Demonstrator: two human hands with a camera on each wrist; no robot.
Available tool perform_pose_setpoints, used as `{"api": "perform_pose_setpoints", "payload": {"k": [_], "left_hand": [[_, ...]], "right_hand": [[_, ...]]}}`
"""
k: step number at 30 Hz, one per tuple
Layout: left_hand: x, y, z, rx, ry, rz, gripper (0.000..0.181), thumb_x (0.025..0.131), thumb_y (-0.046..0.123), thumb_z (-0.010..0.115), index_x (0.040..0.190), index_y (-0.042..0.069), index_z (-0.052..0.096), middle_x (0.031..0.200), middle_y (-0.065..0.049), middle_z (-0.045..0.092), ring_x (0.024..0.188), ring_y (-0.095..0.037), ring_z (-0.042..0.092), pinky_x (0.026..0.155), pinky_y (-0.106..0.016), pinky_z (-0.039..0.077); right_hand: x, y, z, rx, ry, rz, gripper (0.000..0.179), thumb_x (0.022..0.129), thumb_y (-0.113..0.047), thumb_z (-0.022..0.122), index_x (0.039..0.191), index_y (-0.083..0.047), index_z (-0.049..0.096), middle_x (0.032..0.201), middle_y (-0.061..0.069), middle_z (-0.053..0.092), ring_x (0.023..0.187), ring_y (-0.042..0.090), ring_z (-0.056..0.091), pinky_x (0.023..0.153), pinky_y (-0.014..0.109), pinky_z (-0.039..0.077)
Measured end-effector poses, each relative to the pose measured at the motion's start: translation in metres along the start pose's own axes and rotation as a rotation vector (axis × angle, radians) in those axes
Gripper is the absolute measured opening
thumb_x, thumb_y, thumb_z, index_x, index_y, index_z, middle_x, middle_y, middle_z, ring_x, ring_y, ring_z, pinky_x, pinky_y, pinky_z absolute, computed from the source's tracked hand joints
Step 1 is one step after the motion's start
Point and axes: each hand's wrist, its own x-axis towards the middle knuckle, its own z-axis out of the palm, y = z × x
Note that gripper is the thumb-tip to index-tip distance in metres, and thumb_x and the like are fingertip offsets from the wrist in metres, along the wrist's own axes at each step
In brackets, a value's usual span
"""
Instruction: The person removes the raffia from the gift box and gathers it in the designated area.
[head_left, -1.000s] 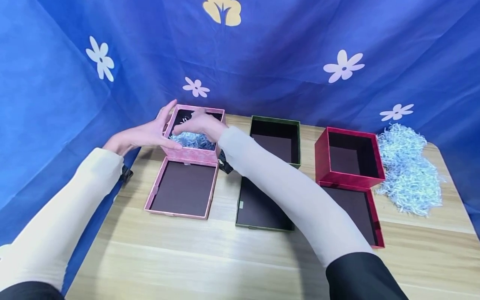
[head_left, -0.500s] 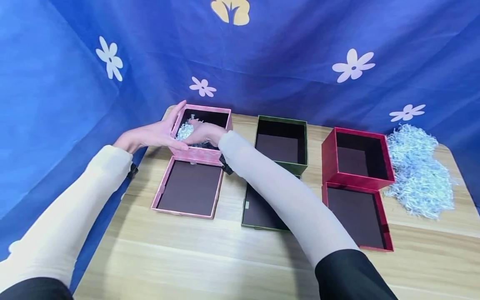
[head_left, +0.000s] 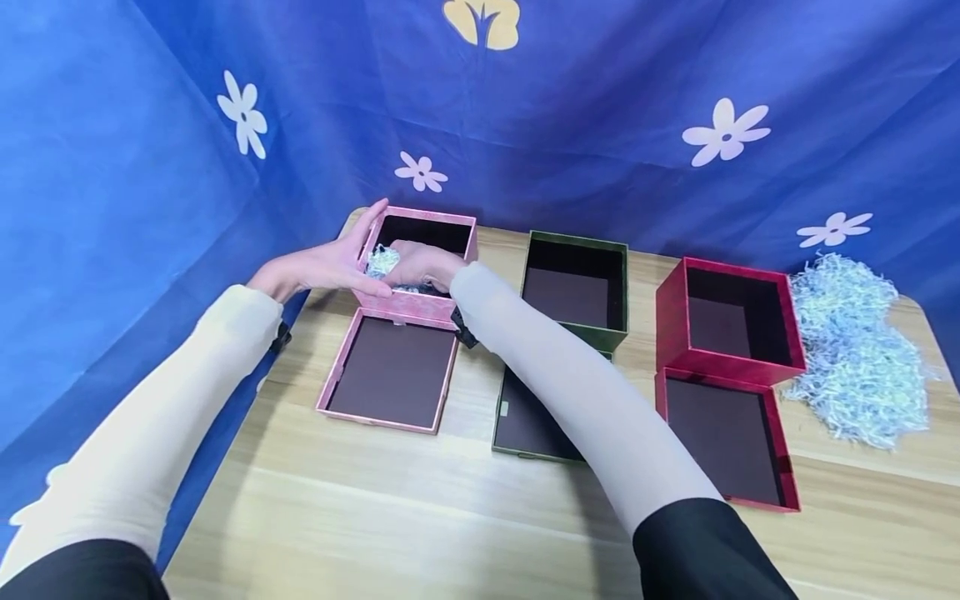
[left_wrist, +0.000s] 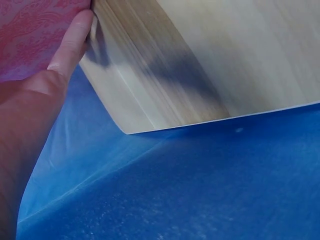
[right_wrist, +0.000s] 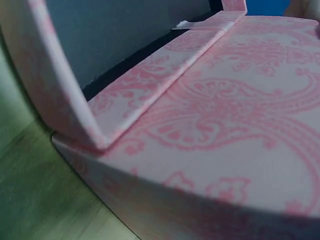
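Note:
In the head view, the pink patterned box (head_left: 408,306) stands at the back left of the table. My left hand (head_left: 337,262) is spread around its left corner, straight fingers along the side and thumb at the front edge. The left wrist view shows that thumb (left_wrist: 72,45) against the pink wall. My right hand (head_left: 423,265) reaches into the box and holds a clump of light blue shredded paper (head_left: 382,260); its fingertips are hidden. In front lies the box's lid (head_left: 387,371), inside up. The right wrist view shows the box's front wall (right_wrist: 225,110) beside the lid.
A dark green box (head_left: 573,292) stands mid-table, its lid (head_left: 528,417) in front, partly under my right forearm. Further right stand a red box (head_left: 738,325) and its lid (head_left: 723,437). A heap of blue shredded paper (head_left: 862,358) lies at the right. Blue cloth (head_left: 600,125) hangs behind.
My right hand has gone deeper into the pink box, and the shredded paper there is bunched up by its fingers at the left. My left hand keeps its place. The head view has shifted slightly.

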Motion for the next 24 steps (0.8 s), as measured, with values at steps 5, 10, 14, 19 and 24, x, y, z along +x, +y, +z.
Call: {"api": "perform_pose_setpoints", "payload": {"k": [5,10,14,19,24], "left_hand": [[0.003,-0.001,0.002,0.004,-0.004,-0.009,0.135,0.092,0.017,0.089,0.173,0.034,-0.018,0.177,0.012,-0.023,0.162,-0.012,-0.014,0.13,-0.057,0.008],[0.003,-0.002,0.002,0.021,-0.001,-0.024,0.135,0.093,0.02,0.089,0.172,0.037,-0.019,0.177,0.012,-0.023,0.163,-0.016,-0.013,0.13,-0.061,0.008],[0.002,-0.005,0.001,0.017,0.002,-0.032,0.135,0.093,0.019,0.088,0.172,0.037,-0.019,0.178,0.011,-0.022,0.164,-0.018,-0.012,0.129,-0.062,0.008],[0.0,-0.003,0.0,-0.004,0.006,-0.033,0.136,0.092,0.016,0.089,0.173,0.037,-0.018,0.179,0.008,-0.021,0.164,-0.019,-0.012,0.129,-0.062,0.009],[-0.001,0.0,0.001,-0.006,0.01,-0.046,0.137,0.091,0.018,0.09,0.172,0.04,-0.019,0.178,0.01,-0.022,0.162,-0.018,-0.014,0.129,-0.063,0.007]], "right_hand": [[0.006,0.006,0.0,0.02,0.056,-0.041,0.042,0.097,-0.007,0.076,0.137,-0.003,0.062,0.124,0.006,0.063,0.107,0.018,0.056,0.086,0.022,0.046],[0.001,0.005,-0.001,0.033,0.121,-0.057,0.039,0.1,0.006,0.062,0.137,-0.003,0.064,0.12,0.006,0.061,0.098,0.018,0.055,0.072,0.022,0.044],[-0.007,-0.001,-0.004,0.033,0.18,-0.047,0.061,0.101,0.009,0.058,0.16,-0.006,0.051,0.138,0.007,0.059,0.097,0.019,0.057,0.07,0.022,0.044],[-0.015,-0.005,-0.009,0.072,0.244,-0.069,0.062,0.102,0.009,0.059,0.161,-0.008,0.052,0.137,0.006,0.061,0.081,0.016,0.053,0.066,0.023,0.044],[-0.028,-0.007,-0.018,0.128,0.276,-0.086,0.067,0.103,0.005,0.062,0.167,-0.01,0.046,0.147,0.006,0.06,0.091,0.017,0.056,0.069,0.022,0.047]]}}
